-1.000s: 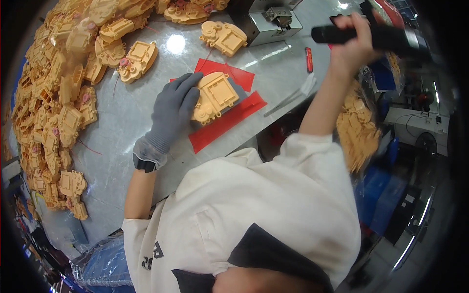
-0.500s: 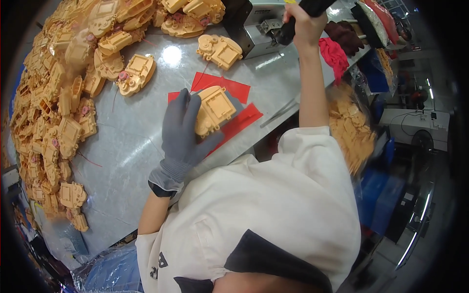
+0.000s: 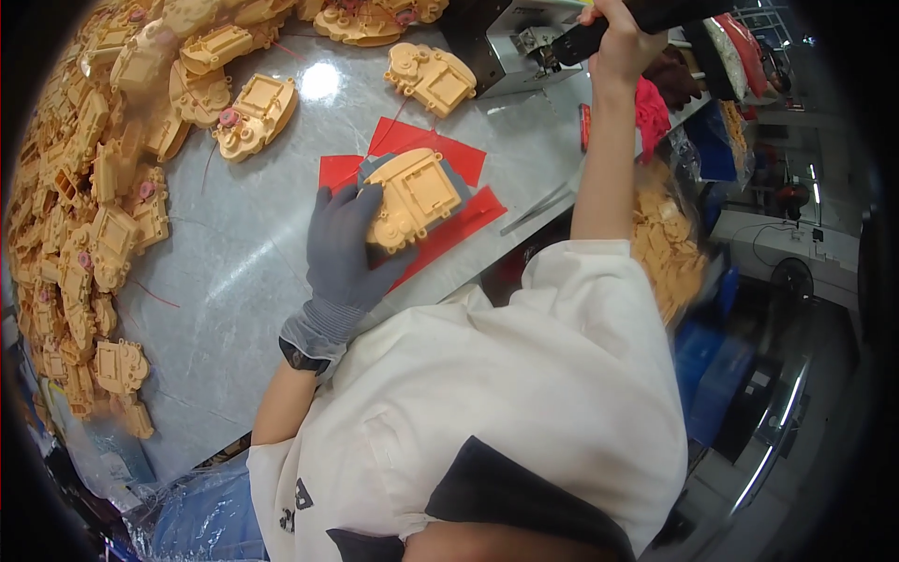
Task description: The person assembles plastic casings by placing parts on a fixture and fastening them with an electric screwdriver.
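Note:
My left hand [image 3: 348,239], in a grey glove, curls round the left edge of a yellow plastic housing [image 3: 429,187]. The housing rests on a grey block [image 3: 456,176], with red sheets [image 3: 473,161] around and under it. At the upper right, my bare right hand [image 3: 626,45] wraps round a black electric screwdriver [image 3: 585,44]. Its tip end is at the small metal mechanism on the front of a grey metal box [image 3: 501,56]; the tip itself is too small to make out. Another yellow housing lies on the table just beyond the red sheets.
A large heap of yellow housings [image 3: 89,215], some with thin red wires, covers the table's left and far side. Tweezers [image 3: 538,211] lie near the table edge. Pink cloth [image 3: 651,117] is right of my right forearm, and a bag of yellow parts [image 3: 667,248] stands below.
My right hand has shifted right with the screwdriver, which now lies flatter against the metal box's mechanism. My left hand stays at the housing. The whole view has shifted slightly.

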Available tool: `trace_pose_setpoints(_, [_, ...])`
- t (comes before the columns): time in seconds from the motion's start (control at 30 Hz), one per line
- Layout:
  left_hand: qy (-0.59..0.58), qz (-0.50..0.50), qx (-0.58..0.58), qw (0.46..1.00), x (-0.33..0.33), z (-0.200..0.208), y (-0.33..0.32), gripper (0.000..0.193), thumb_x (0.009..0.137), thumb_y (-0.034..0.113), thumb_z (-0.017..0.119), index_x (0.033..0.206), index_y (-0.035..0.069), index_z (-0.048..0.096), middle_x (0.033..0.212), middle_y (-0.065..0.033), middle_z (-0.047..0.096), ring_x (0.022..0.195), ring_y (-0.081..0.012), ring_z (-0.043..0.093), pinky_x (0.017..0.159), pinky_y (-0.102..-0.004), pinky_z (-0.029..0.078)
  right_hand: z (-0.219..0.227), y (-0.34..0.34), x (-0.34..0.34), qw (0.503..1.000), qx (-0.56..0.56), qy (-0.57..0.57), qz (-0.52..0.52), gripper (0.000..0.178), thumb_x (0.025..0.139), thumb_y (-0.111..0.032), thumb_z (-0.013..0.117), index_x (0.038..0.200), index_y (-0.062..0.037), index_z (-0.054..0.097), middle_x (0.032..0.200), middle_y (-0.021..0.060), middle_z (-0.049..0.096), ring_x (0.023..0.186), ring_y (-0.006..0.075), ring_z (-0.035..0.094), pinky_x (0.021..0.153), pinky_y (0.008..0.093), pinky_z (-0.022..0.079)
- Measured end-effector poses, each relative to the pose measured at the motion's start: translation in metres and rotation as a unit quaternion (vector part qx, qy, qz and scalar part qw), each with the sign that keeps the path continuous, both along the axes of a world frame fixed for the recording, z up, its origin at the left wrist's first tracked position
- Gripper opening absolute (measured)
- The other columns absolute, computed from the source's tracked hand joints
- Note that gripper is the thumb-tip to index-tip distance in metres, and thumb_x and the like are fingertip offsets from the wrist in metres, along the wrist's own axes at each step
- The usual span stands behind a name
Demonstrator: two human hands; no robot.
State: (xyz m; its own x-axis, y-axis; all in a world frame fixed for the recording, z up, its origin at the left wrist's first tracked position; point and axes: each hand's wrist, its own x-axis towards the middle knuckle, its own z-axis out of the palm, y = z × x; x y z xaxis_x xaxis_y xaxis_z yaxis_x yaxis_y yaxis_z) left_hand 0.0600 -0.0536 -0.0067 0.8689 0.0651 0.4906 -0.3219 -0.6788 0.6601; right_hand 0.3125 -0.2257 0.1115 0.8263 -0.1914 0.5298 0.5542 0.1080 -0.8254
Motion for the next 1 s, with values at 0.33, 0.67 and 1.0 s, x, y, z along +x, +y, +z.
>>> trace_pose_setpoints(0.33, [0.037,0.008,0.026,0.999,-0.009,-0.005,0.006,0.078,0.058,0.018,0.081,0.126,0.004,0.047,0.117,-0.0159,0.056,0.109,-0.0339,0.054,0.101,-0.0509,0.035,-0.002,-0.008,-0.103,0.957,0.069,0.034,0.281,0.049,0.074,0.003,0.051,0.12,0.0025,0.034,0.058,0.0072,0.048,0.047,0.0167,0.049,0.051,0.0326,0.045])
trace_pose_setpoints(0.67, [0.018,0.004,0.006,1.0,-0.011,-0.012,0.006,0.074,0.063,0.027,0.077,0.128,0.008,0.045,0.113,-0.0111,0.056,0.109,-0.0325,0.051,0.102,-0.0537,0.031,-0.016,0.017,-0.163,0.934,-0.015,-0.03,0.357,0.049,0.074,0.008,0.057,0.117,0.001,0.034,0.061,0.0066,0.053,0.049,0.0131,0.052,0.047,0.0257,0.045])
trace_pose_setpoints(1.0, [0.05,-0.009,0.011,0.999,-0.013,-0.01,0.012,0.08,0.061,0.021,0.079,0.13,0.005,0.043,0.118,-0.0126,0.056,0.113,-0.0334,0.05,0.104,-0.0509,0.031,-0.037,0.027,-0.164,0.938,-0.086,-0.063,0.329,0.045,0.071,0.014,0.058,0.107,-0.0003,0.036,0.063,0.0079,0.055,0.049,0.0124,0.052,0.048,0.0247,0.045])
